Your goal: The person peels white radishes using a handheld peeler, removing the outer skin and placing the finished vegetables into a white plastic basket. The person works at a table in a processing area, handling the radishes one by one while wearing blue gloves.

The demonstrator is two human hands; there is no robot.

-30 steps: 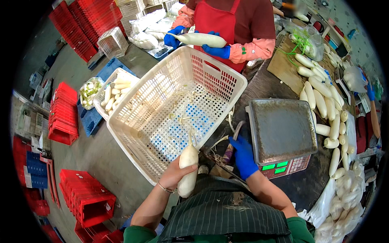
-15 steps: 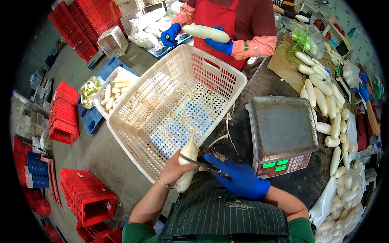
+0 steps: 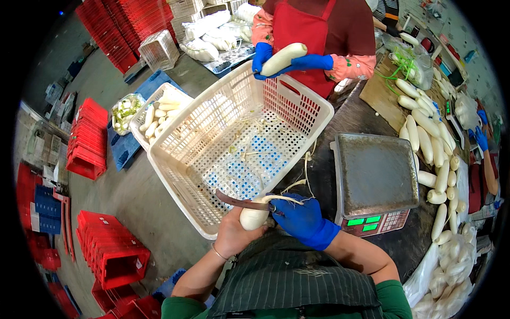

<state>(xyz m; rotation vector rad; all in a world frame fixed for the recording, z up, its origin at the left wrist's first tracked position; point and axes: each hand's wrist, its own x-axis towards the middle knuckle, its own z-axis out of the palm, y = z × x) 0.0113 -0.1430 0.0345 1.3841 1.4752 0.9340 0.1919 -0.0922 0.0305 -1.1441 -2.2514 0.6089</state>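
Observation:
A white radish [image 3: 252, 218] is held in my bare left hand [image 3: 232, 234], its root end up, in front of the crate's near side. My right hand [image 3: 305, 223], in a blue glove, is closed round a knife. The knife's curved brownish blade [image 3: 234, 201] crosses the radish's top end and points left. A thin pale root tail [image 3: 287, 199] runs from that end over the gloved fingers. Past my hands, a large white slotted crate [image 3: 180, 154] holds a few loose root trimmings. The knife's handle is mostly hidden in the glove.
A scale [image 3: 377, 175] stands on the dark table to my right, with many radishes [image 3: 425, 143] beyond it. Across the crate, a person in a red apron [image 3: 300, 32] holds another radish [image 3: 284, 58]. Red crates [image 3: 111, 250] are stacked on the floor at left.
The blade has moved from the radish's side to its root end. The radish has tilted, its tail now pointing right. The co-worker's radish has turned and moved over the crate's far rim.

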